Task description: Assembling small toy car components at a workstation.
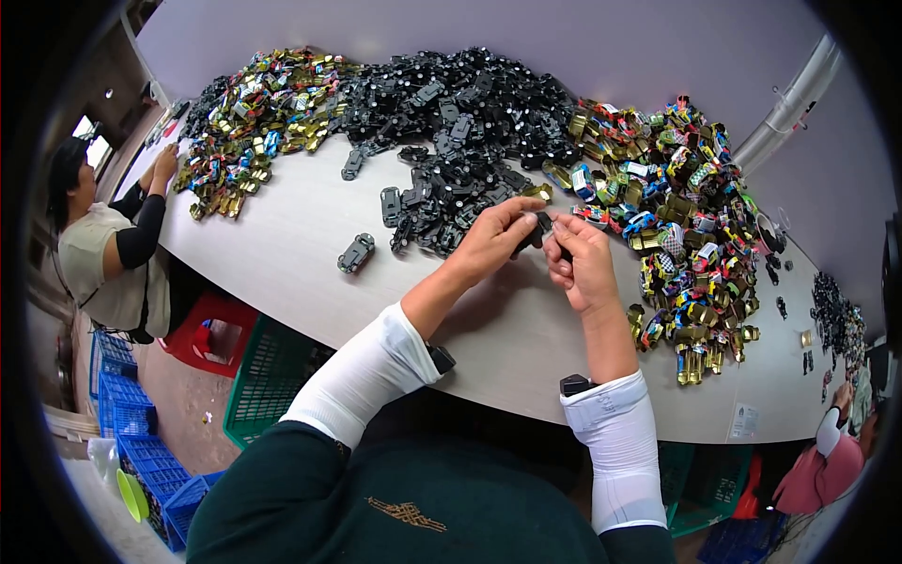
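Hands, left [493, 240] and right [581, 258], both pinch a chassis [543, 226] beside the black heap [460, 122]; light, stiff plastic, best held by its edges.

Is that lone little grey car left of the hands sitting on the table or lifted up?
On the table: the grey toy car rests on the tabletop, untouched.

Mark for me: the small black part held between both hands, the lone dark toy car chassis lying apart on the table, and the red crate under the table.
small black part [543, 224], head view, on its top end showing between the fingertips.
lone toy car chassis [356, 253], head view, on the middle of its body.
red crate [210, 334], head view, on its near rim.
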Action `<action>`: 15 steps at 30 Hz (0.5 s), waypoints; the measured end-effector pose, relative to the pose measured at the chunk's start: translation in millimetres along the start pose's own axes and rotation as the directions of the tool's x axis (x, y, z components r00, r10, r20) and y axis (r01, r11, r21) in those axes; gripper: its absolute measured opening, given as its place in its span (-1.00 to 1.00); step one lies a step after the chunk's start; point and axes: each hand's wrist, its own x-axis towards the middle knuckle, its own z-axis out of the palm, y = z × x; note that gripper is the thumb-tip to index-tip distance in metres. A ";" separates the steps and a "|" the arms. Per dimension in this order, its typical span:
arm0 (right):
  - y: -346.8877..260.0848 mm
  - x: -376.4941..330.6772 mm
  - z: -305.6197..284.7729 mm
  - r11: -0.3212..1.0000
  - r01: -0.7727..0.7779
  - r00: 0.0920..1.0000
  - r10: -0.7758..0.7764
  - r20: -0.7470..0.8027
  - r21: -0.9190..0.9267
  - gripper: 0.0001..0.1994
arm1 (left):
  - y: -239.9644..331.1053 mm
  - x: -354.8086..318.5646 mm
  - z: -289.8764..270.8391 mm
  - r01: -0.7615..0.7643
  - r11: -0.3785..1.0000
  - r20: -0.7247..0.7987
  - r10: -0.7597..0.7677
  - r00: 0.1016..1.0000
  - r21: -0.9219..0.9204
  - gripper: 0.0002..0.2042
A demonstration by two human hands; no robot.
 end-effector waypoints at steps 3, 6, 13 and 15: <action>1.0 1.8 -6.9 0.994 -0.065 0.996 0.059 0.064 0.092 -0.88 | -2.7 1.0 4.7 -0.074 0.987 -0.009 0.076 0.997 0.141 -0.82; 0.3 2.5 -11.5 0.980 -0.104 0.990 0.086 0.109 0.172 -0.88 | 1.2 -2.5 7.9 0.026 0.998 -0.002 -0.026 1.000 0.057 -0.84; 0.9 1.1 -7.1 0.988 -0.094 0.994 0.085 0.069 0.122 -0.86 | 5.3 -4.3 7.0 -0.058 0.976 -0.005 0.060 0.998 0.209 -0.85; 1.2 0.3 -4.7 0.995 -0.085 0.995 0.082 0.049 0.052 -0.86 | 2.9 -4.6 8.9 -0.137 0.960 -0.028 0.149 0.988 0.246 -0.85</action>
